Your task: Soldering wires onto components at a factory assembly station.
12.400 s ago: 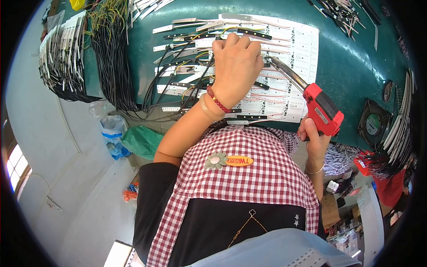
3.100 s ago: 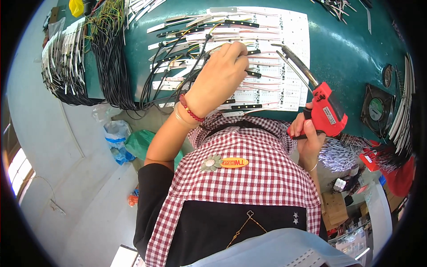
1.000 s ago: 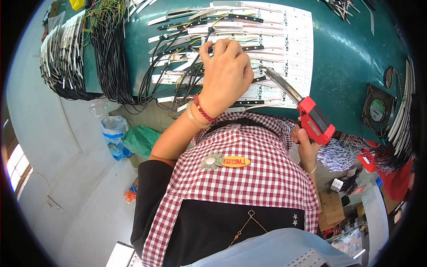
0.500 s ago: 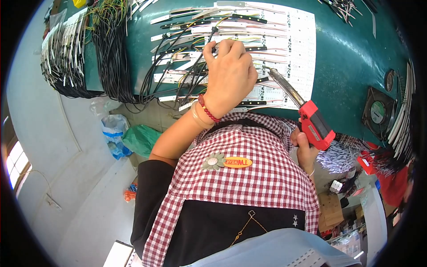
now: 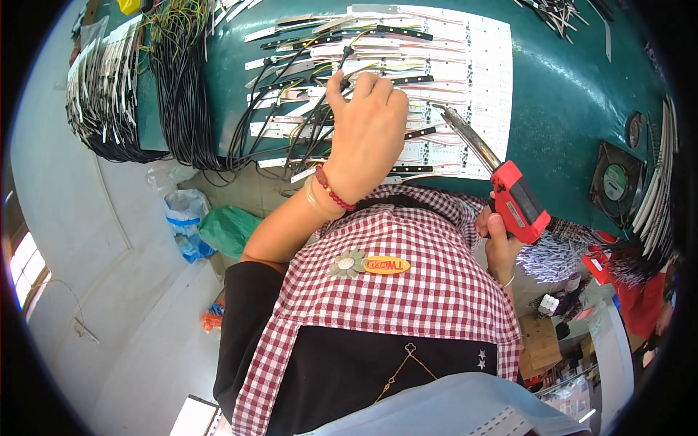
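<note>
In my right hand (image 5: 500, 243) is a red and black soldering gun (image 5: 520, 203), its handle gripped and its metal tip pointing up and left. The tip hovers at or just above a white sheet of circuit boards (image 5: 483, 87), close to my left hand (image 5: 369, 134). My left hand is curled downward over the strips, its fingertips mostly hidden behind its back. A black cable end (image 5: 345, 85) shows between thumb and forefinger; whether it is pinched there cannot be seen. Small black LED strips (image 5: 404, 33) and white strips with thin coloured wires lie in rows on the sheet.
Black cables (image 5: 182, 109) hang over the green table's (image 5: 552, 94) near edge at left, beside a bundle of strips (image 5: 102, 102). At right stand a small fan (image 5: 616, 182) and white wires (image 5: 658, 189). Plastic bags (image 5: 229, 229) lie below the table edge.
My left hand has shifted slightly left, opening a small gap between it and the soldering tip. The gun and my right hand have barely moved.
</note>
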`<action>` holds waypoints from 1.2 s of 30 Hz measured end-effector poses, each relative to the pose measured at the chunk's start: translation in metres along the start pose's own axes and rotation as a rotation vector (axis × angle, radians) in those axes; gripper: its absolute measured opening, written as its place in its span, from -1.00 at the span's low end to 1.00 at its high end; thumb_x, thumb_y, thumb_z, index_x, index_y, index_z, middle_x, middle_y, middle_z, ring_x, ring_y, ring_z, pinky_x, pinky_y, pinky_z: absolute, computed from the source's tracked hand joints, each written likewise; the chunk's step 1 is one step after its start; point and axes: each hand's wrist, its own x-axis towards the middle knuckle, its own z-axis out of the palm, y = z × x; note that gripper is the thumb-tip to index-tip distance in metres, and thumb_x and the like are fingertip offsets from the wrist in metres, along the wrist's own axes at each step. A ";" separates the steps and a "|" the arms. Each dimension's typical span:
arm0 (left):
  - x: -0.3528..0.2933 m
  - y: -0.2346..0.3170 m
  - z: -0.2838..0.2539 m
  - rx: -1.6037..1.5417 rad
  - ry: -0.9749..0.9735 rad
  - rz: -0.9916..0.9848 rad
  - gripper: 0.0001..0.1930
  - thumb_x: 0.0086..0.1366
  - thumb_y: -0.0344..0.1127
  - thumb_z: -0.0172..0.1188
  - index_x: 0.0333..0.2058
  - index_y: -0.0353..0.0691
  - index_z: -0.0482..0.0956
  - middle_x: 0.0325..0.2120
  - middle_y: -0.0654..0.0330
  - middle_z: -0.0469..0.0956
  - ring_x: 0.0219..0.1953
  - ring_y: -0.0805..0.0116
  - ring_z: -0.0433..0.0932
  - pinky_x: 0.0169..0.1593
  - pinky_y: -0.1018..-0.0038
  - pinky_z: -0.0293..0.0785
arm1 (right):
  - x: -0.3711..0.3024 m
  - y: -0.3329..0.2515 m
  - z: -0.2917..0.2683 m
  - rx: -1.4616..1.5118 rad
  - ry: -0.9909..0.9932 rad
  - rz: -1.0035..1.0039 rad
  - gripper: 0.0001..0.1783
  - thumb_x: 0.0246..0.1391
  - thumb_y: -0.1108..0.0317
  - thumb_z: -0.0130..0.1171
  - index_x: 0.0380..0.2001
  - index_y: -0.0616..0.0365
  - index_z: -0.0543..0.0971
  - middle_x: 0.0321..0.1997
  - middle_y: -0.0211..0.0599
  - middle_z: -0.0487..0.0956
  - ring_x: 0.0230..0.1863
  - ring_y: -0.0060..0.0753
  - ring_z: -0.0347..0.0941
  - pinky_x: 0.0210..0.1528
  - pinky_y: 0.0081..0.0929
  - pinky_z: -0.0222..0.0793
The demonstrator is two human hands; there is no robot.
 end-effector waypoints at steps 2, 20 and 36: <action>0.001 -0.002 0.007 -0.123 0.046 -0.063 -0.97 0.04 -0.39 0.17 -0.49 -0.12 0.50 -0.48 0.30 0.44 -0.23 0.30 0.40 0.07 0.07 0.08 | 0.000 0.001 0.000 -0.004 0.001 0.006 -0.58 0.10 0.32 0.08 -0.02 0.32 0.31 -0.60 -0.44 0.28 -0.61 -0.61 0.14 -0.51 -0.59 0.11; 0.010 0.003 0.010 -0.143 0.078 -0.053 -0.94 -0.03 -0.37 0.16 -0.63 -0.17 0.51 -0.57 0.28 0.46 -0.28 0.29 0.40 0.02 0.02 0.07 | 0.000 0.011 0.002 -0.091 0.026 -0.033 -0.64 0.09 0.40 0.07 -0.07 0.35 0.36 -0.57 -0.37 0.34 -0.60 -0.57 0.19 -0.51 -0.58 0.17; 0.014 0.004 0.010 -0.046 0.013 -0.010 -0.92 -0.03 -0.39 0.15 -0.65 -0.18 0.51 -0.61 0.30 0.48 -0.30 0.31 0.42 0.01 0.04 0.09 | -0.007 0.010 0.006 -0.099 0.036 -0.038 -0.64 0.09 0.39 0.10 -0.10 0.38 0.35 -0.55 -0.32 0.39 -0.59 -0.55 0.25 -0.50 -0.57 0.22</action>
